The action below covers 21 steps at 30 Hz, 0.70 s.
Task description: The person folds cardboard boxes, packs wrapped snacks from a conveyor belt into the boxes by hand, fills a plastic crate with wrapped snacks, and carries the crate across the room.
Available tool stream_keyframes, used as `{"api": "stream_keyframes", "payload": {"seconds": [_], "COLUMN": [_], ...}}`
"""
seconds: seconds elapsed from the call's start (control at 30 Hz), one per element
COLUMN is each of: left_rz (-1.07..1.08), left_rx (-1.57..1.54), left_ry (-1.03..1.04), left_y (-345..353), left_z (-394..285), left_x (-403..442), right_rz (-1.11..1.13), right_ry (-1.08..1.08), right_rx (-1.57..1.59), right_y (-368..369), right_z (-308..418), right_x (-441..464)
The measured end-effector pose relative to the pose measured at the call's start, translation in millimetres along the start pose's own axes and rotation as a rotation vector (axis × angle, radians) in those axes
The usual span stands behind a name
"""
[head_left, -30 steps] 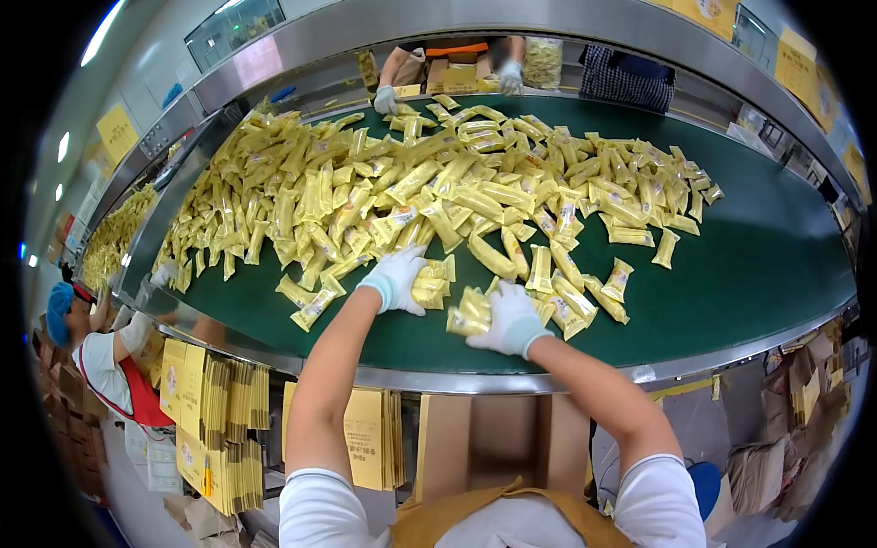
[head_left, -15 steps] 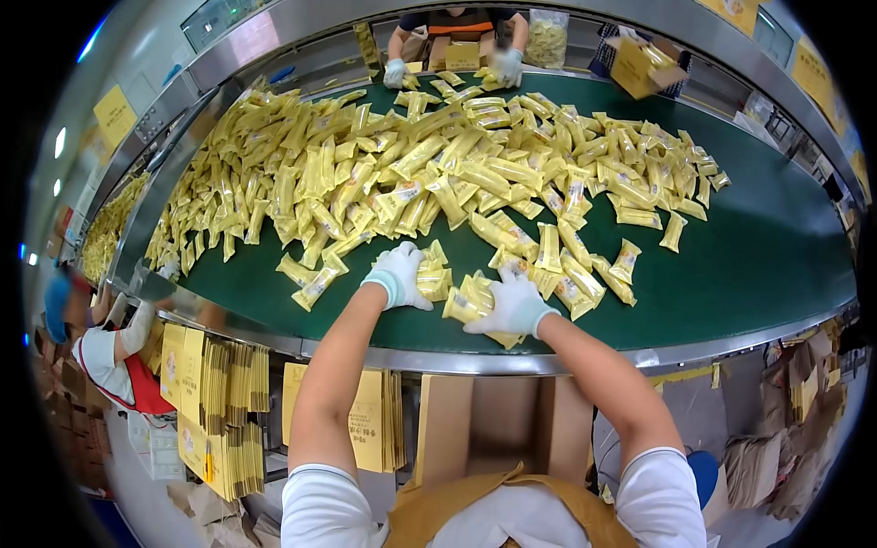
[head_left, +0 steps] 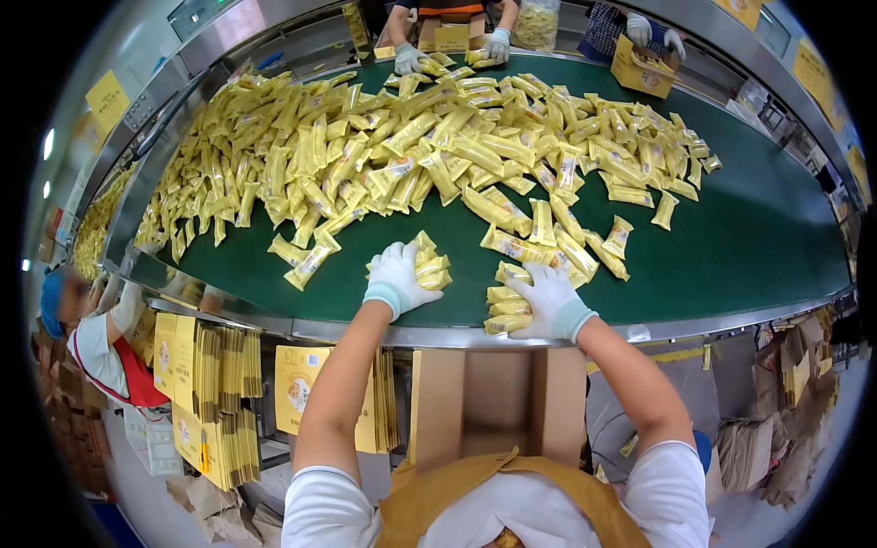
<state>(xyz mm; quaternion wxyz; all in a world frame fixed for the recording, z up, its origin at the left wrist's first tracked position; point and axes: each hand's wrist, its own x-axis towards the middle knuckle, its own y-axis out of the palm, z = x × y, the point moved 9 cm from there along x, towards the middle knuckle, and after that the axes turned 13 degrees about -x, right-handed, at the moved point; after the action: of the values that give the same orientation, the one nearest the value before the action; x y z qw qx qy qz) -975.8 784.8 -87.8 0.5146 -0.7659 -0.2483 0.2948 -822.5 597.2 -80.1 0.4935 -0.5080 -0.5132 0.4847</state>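
Note:
Both my hands wear white gloves with pale green cuffs. My left hand [head_left: 400, 279] is curled round a small bunch of yellow wrapped snack packets [head_left: 433, 267] near the belt's front edge. To the right, my right hand [head_left: 550, 305] grips a row of stacked packets [head_left: 507, 301] from their right side, thumb and fingers around them. A gap of green belt lies between the two bunches. Beyond my hands spreads a large heap of the same packets [head_left: 402, 146]. Below the belt edge, in front of my body, stands an open cardboard box [head_left: 437, 402].
The green conveyor belt [head_left: 731, 247] has a metal front rim [head_left: 438, 338]. Flattened yellow cartons [head_left: 206, 365] stand at lower left, beside a person in a red apron [head_left: 142, 374]. Across the belt, gloved hands [head_left: 408, 60] handle packets, and others hold a yellow carton [head_left: 643, 71].
My hands have moved apart, the right one going rightward with its packets, now gathered in a neater row. At the far right, a co-worker's hands have appeared at the carton, which now sits more upright.

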Motion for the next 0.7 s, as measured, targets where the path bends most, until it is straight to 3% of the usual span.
{"api": "stream_keyframes", "payload": {"seconds": [0.03, 0.13, 0.27, 0.4, 0.5, 0.53, 0.57, 0.63, 0.7], "left_rz": [-0.004, -0.265, -0.078, -0.091, -0.391, -0.495, -0.242, -0.104, -0.151], "left_rx": [-0.019, 0.048, 0.0, -0.104, -0.488, -0.888, -1.354, -1.98, -2.085], "left_ry": [-0.031, -0.074, -0.292, -0.297, -0.114, 0.041, -0.086, 0.007, 0.162], "left_y": [-0.1, -2.8, 1.1, -2.3, -4.8, 10.2, 23.8, 16.0, -16.9], "left_z": [0.0, 8.1, 13.3, 17.7, 46.5, 74.8, 78.0, 63.0, 23.5], "left_x": [-3.0, -5.6, -4.1, -32.1, -55.0, -52.5, -58.1, -93.5, -131.5], "right_rz": [-0.061, 0.077, 0.174, -0.22, -0.479, -0.469, -0.458, -0.409, -0.045], "right_ry": [-0.012, 0.062, 0.134, 0.226, 0.121, 0.088, 0.05, -0.045, -0.152], "right_rx": [-0.077, -0.075, 0.241, 0.45, 0.312, 0.272, 0.233, 0.132, -0.071], "right_y": [0.0, 5.9, 6.8, -66.8, -139.4, -155.6, -170.7, -181.8, -168.0], "right_z": [1.5, -2.7, -18.4, -36.4, -18.0, -6.8, 5.6, 36.6, 79.0], "right_x": [-3.0, 3.8, 10.7, -18.2, -56.0, -65.9, -74.0, -85.3, -85.4]}}
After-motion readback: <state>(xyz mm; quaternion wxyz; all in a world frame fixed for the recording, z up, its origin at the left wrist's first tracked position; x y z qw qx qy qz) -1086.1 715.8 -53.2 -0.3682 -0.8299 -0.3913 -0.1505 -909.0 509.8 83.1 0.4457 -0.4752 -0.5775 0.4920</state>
